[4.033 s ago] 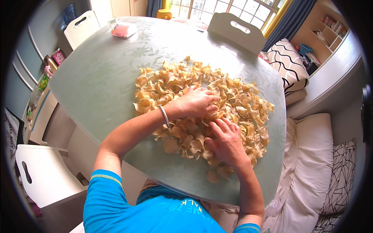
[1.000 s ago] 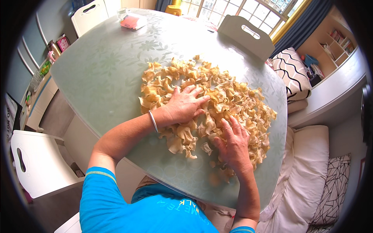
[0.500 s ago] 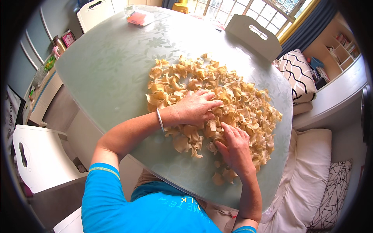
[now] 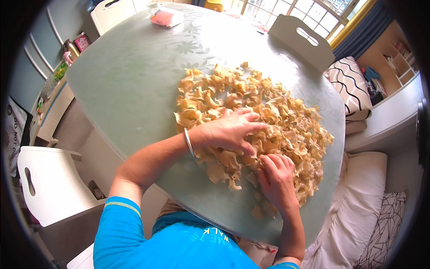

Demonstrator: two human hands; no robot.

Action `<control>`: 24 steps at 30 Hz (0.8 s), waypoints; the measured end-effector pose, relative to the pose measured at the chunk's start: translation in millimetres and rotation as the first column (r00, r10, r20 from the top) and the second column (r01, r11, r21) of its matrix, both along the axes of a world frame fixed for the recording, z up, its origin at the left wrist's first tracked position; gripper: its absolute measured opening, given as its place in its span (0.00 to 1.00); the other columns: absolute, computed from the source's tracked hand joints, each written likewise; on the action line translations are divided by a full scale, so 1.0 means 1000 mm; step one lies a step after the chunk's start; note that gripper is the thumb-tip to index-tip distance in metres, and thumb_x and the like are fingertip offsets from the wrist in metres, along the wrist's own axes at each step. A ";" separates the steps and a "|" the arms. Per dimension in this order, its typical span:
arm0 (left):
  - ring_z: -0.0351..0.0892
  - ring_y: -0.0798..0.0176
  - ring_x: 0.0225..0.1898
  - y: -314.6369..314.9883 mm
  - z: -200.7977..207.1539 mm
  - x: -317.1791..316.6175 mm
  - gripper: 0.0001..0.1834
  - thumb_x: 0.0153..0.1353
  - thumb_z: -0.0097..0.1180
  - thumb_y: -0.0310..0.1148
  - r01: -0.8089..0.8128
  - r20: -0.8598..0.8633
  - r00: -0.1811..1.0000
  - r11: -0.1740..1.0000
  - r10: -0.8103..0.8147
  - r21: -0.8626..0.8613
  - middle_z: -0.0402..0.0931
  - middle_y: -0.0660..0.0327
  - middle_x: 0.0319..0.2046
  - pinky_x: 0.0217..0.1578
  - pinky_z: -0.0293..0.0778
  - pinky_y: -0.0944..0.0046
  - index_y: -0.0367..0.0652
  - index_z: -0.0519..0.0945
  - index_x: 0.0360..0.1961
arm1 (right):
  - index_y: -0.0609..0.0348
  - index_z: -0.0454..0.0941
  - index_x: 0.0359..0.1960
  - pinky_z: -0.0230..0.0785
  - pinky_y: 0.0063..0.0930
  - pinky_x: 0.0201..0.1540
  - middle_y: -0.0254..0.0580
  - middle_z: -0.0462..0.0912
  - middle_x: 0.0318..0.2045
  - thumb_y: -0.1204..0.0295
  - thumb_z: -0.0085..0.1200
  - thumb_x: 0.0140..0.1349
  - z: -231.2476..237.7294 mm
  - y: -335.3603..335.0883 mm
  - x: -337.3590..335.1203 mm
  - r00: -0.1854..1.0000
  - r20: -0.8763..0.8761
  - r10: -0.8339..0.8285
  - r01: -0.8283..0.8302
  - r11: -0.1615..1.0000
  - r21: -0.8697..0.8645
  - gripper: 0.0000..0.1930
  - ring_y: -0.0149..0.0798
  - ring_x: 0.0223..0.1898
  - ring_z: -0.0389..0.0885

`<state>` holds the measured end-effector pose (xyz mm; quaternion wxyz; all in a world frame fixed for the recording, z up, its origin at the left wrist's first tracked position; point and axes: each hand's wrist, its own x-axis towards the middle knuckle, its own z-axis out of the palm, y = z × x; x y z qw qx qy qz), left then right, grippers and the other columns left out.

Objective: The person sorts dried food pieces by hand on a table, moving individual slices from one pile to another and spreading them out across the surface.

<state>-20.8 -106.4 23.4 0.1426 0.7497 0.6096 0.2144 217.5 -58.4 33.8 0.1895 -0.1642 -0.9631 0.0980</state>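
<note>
A wide spread of dried, curled, tan-yellow slices [image 4: 286, 123] lies on the frosted glass table [image 4: 121, 85]. Over its near left part rests my left hand [image 4: 230, 130], palm down with fingers spread, touching the slices; a silvery bangle [image 4: 188, 142] circles that wrist. My right hand [image 4: 278, 179] is close by at the near edge of the spread. Its fingers are bent and pressed together on slices just beyond the left thumb; what lies under the fingertips is partly hidden. Some loose slices sit beside the right wrist, slightly blurred.
A pink-and-white packet [image 4: 167, 18] lies at the table's far side, near a glass [image 4: 153, 7]. White chairs stand at the left [image 4: 49, 184] and far left [image 4: 114, 15], another [image 4: 302, 42] at the far right. A cushioned bench [image 4: 358, 193] runs along the right.
My left hand has shifted slightly right and spread its fingers wider. The right hand's fingers have curled in from a looser pose. The whole view has shifted a little.
</note>
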 end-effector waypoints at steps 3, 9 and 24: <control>0.53 0.43 0.71 -0.006 0.010 0.007 0.46 0.48 0.70 0.48 -0.009 -0.024 1.000 0.997 0.007 -0.075 0.60 0.48 0.66 0.61 0.59 0.36 0.57 0.64 0.69 | 0.59 0.77 0.48 0.60 0.48 0.60 0.44 0.78 0.44 0.75 0.62 0.54 0.001 0.002 0.003 1.000 0.015 -0.001 0.001 1.000 -0.021 0.18 0.48 0.52 0.75; 0.53 0.42 0.71 -0.005 -0.004 0.019 0.42 0.54 0.67 0.46 -0.092 -0.113 0.990 0.995 0.089 -0.023 0.59 0.49 0.67 0.58 0.62 0.34 0.62 0.63 0.70 | 0.59 0.77 0.48 0.59 0.50 0.61 0.44 0.78 0.43 0.74 0.62 0.53 -0.002 0.003 0.002 0.999 0.036 0.000 0.002 0.999 -0.042 0.18 0.48 0.51 0.75; 0.59 0.42 0.68 0.001 -0.018 0.018 0.36 0.56 0.64 0.46 -0.128 -0.058 0.989 0.988 0.133 0.089 0.64 0.49 0.64 0.54 0.64 0.38 0.62 0.67 0.67 | 0.60 0.77 0.48 0.59 0.50 0.61 0.46 0.79 0.44 0.74 0.61 0.53 0.000 0.007 0.002 0.997 0.073 0.002 0.003 0.997 -0.077 0.19 0.51 0.51 0.74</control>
